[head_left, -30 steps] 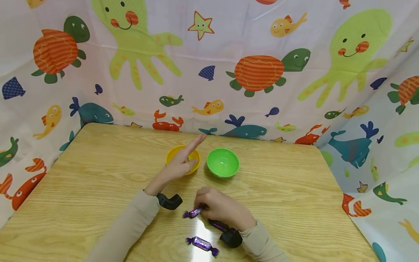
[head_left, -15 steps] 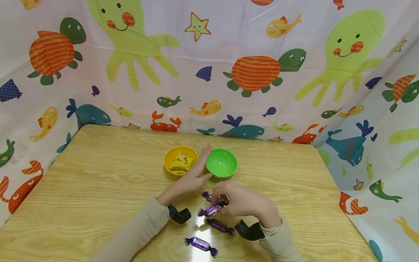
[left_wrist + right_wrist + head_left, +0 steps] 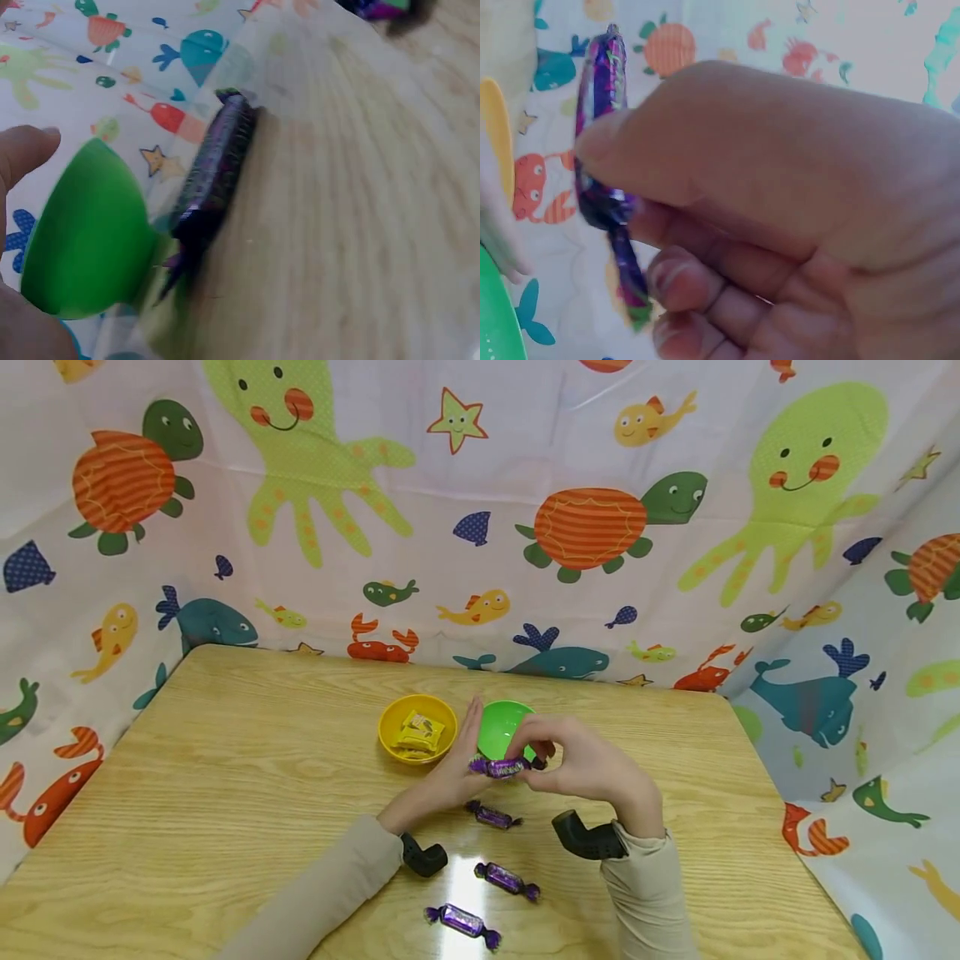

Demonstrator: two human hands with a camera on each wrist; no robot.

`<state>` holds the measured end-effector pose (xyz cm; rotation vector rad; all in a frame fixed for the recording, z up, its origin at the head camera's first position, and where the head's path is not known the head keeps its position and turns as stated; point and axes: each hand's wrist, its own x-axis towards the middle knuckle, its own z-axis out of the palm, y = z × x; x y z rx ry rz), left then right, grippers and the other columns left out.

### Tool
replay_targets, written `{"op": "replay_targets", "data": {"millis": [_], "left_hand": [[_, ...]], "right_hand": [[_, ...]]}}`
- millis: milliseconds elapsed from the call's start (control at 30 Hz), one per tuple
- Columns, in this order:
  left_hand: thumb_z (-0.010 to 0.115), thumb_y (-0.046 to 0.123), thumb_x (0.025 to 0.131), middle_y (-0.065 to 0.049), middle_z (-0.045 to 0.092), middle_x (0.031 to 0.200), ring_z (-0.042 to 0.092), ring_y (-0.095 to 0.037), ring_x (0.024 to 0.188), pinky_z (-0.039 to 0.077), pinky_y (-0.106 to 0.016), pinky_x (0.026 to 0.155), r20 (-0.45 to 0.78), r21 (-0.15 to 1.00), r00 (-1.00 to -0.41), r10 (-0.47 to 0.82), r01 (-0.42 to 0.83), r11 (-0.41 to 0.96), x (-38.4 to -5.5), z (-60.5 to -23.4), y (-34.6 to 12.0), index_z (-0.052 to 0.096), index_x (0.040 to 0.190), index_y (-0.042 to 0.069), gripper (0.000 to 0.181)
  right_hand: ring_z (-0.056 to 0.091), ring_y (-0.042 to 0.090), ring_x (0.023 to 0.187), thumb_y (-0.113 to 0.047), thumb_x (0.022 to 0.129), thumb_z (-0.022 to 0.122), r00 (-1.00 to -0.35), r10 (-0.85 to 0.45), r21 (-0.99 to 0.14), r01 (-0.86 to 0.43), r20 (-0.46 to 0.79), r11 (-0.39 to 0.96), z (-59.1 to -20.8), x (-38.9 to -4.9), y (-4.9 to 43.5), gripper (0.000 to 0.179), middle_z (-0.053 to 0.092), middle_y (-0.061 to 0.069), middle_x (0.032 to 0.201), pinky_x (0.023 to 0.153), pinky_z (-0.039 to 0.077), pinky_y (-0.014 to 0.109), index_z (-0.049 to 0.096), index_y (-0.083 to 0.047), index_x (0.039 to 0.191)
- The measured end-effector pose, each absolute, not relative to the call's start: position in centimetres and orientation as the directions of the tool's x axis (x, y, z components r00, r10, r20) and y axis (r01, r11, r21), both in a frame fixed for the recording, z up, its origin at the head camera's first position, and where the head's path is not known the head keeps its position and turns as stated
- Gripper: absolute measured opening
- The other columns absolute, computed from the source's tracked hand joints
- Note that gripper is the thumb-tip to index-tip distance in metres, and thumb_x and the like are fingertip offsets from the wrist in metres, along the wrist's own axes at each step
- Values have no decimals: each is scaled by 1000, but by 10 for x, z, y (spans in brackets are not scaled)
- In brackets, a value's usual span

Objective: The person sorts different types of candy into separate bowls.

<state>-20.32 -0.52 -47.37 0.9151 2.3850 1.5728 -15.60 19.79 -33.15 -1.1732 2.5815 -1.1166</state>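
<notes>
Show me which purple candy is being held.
The one pinched by the right hand: that purple candy is between thumb and fingers, while the other three purple candies lie on the wooden table.

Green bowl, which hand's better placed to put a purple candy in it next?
Probably the right hand: it pinches a purple candy, seen at the near edge of the green bowl in the head view. The left hand is beside the bowl, with no candy visible in it.

Held candy (image 3: 502,768) — nearer green bowl (image 3: 498,727)
</notes>
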Motion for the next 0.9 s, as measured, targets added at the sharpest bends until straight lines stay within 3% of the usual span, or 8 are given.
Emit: {"op": "replay_targets", "data": {"millis": [133, 267, 433, 667, 900], "left_hand": [[71, 35, 92, -16, -14, 164, -7, -26, 151, 6, -51, 119, 199, 882, -839, 506, 378, 281, -203, -478, 2, -14, 157, 10, 110], [75, 42, 87, -11, -7, 166, 2, -25, 151, 11, -50, 119, 163, 910, -878, 451, 310, 276, -202, -483, 4, -13, 158, 15, 116], [78, 45, 83, -9, -4, 166, 6, -26, 150, 13, -50, 119, 114, 942, -908, 404, 227, 246, -203, -487, 7, -12, 158, 12, 122], [82, 38, 82, -10, 2, 166, 11, -26, 150, 13, -46, 120, 84, 969, -916, 392, 166, 182, -208, -492, 9, -13, 158, 13, 124], [81, 28, 84, -13, 9, 165, 18, -26, 148, 16, -46, 120, 65, 977, -926, 372, 135, 166, -210, -490, 10, -5, 160, 14, 116]], "right_hand": [[48, 17, 71, 4, 81, 76, -726, -622, -637, -634, 294, 438, -338, -170, 206, 23, 57, -2, 83, 63, 39, 32, 72, -14, 95], [47, 23, 69, 3, 80, 78, -754, -556, -605, -635, 350, 480, -350, -183, 213, 21, 58, 0, 81, 61, 38, 32, 73, -10, 96], [50, 31, 69, 1, 80, 79, -814, -468, -591, -575, 344, 566, -373, -200, 217, 18, 61, 1, 83, 61, 37, 29, 74, -8, 95], [48, 18, 69, 0, 81, 78, -875, -400, -536, -484, 273, 692, -409, -221, 211, 13, 64, 3, 88, 59, 41, 29, 75, -5, 94], [62, 24, 83, 1, 81, 77, -883, -413, -420, -469, 223, 777, -421, -229, 193, 11, 68, 8, 91, 75, 55, 37, 76, -2, 92]]}}
